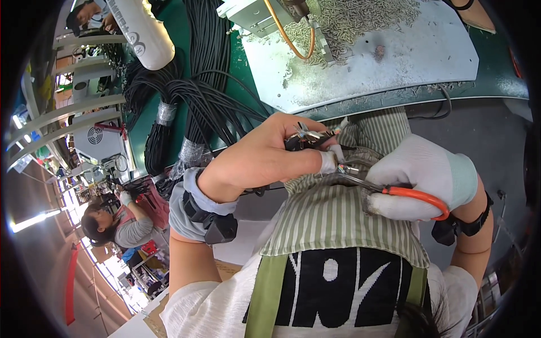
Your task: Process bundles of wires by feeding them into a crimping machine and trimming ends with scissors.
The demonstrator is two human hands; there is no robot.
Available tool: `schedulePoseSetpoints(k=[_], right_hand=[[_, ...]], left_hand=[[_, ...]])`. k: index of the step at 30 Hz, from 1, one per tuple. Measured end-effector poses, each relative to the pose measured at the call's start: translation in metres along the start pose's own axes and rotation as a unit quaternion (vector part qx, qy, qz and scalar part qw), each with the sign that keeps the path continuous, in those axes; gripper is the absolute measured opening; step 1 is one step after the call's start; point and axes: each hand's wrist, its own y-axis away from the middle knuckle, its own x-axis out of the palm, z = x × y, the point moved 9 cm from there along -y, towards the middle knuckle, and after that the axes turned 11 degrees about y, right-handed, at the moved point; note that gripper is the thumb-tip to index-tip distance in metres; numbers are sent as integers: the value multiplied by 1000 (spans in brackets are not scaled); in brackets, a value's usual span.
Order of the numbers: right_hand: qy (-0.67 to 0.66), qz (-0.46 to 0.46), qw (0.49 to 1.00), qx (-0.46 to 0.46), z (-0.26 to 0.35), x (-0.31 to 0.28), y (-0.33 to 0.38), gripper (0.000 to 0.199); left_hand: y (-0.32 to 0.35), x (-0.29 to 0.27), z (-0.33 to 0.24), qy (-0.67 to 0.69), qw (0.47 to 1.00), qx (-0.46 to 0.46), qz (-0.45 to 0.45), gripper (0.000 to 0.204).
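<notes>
My left hand [253,152], bare but for white covers on fingertips, is closed around several black cables [301,141] whose stripped ends show small coloured wires and silvery strands. One cable end [346,168] sticks out by the thumb. In a white glove, my right hand [420,174] grips scissors [417,195] with orange handles. Their metal tips point left and reach close to that cable end; whether they touch it I cannot tell. Both hands are above my striped apron [338,219], just short of the bench edge. The palm sides are hidden.
Long bundles of black cable [205,50] lie on the green bench [239,73], some wrapped in clear film. A machine [256,17] stands on a pale metal plate [315,84] strewn with small cut bits. A white cylinder [141,36] is at far left. Co-workers sit beyond.
</notes>
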Motion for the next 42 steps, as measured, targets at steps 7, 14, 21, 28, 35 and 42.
schedulePoseSetpoints(k=[7,14,21,28,35,42], right_hand=[[-229,-56,933,273,-20,-1,11,25],[60,-360,919,148,-4,-28,7,22],[152,-395,885,193,6,-26,8,22],[143,-301,918,213,-20,-23,39,17],[96,-434,893,73,13,-61,27,21],[-336,-202,892,225,-16,-26,11,18]], left_hand=[[3,-3,5,34,999,-1,-12,19],[5,1,-4,56,997,25,-41,17],[2,-5,-4,81,993,62,-60,15],[0,-13,-26,39,955,280,-91,17],[-1,40,-16,-178,955,194,139,17],[39,33,-56,-251,825,459,-214,13]])
